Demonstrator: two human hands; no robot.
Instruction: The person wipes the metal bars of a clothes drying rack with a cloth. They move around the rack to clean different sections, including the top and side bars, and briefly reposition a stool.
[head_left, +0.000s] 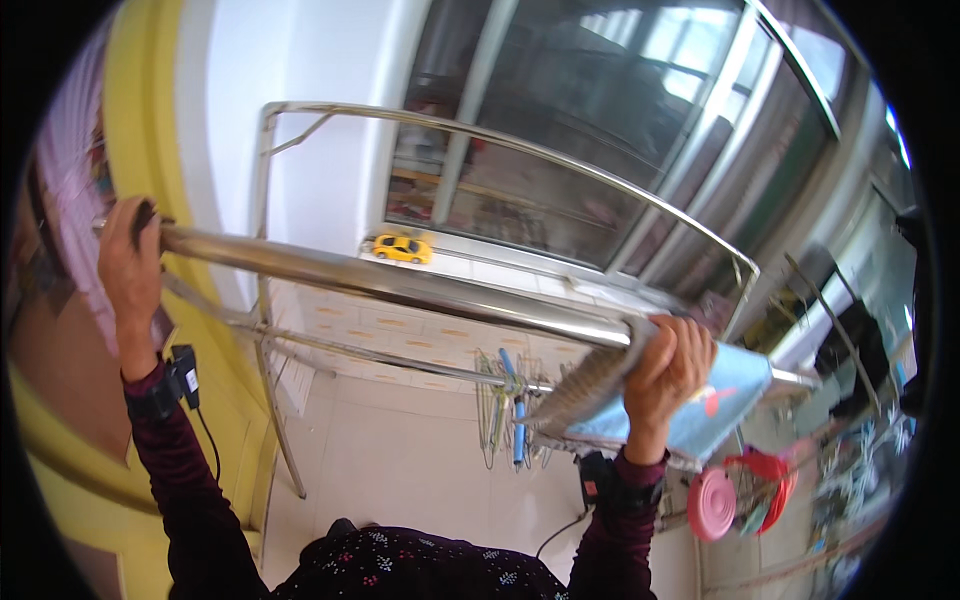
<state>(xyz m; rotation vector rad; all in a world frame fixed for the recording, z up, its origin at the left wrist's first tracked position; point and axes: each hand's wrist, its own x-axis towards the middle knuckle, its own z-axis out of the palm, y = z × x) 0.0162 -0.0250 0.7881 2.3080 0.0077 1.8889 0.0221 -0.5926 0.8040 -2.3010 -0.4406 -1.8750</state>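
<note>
My left hand is curled around the left end of a shiny metal rail of a clothes drying rack. Over the right part of this rail hangs a thick cloth, light blue with a printed motif on one face and grey-brown on the other. My right hand grips the cloth where it folds over the rail. Below, several wire hangers and a blue hanger hang from a lower bar. The rail under the cloth is hidden.
A yellow toy car rests on the windowsill by the sliding window. A yellow door frame and a pink curtain stand left. A pink round item and other clutter hang at right.
</note>
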